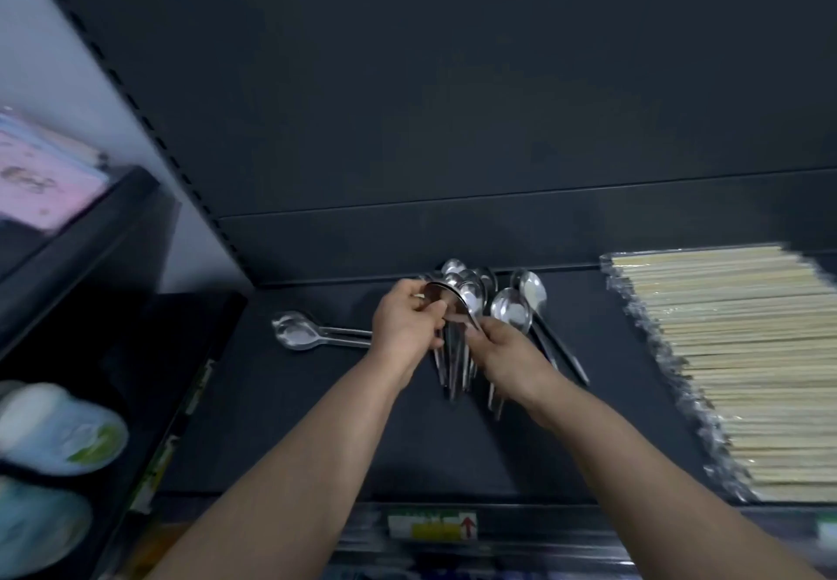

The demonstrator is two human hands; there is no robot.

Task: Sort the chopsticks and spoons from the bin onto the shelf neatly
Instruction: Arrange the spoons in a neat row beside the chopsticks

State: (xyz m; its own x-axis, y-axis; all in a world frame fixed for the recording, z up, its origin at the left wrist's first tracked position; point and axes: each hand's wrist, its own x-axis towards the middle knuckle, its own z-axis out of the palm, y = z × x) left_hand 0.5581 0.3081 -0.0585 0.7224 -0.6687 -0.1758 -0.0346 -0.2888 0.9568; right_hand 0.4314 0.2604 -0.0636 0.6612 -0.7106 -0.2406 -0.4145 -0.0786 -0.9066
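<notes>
Steel spoons [457,303] are gripped at the bowls by my left hand [405,328] and pinched lower by my right hand [509,353], so I should nest them evenly before laying them on the shelf [317,421].

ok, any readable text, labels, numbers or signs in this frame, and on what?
No words or numbers can be read.
Shelf tag: red up arrow; print too blurred to read.
Left tags: blurred, unreadable.
Pink packs: blurred, unreadable.
Spoons, chopsticks: no text seen.
</notes>
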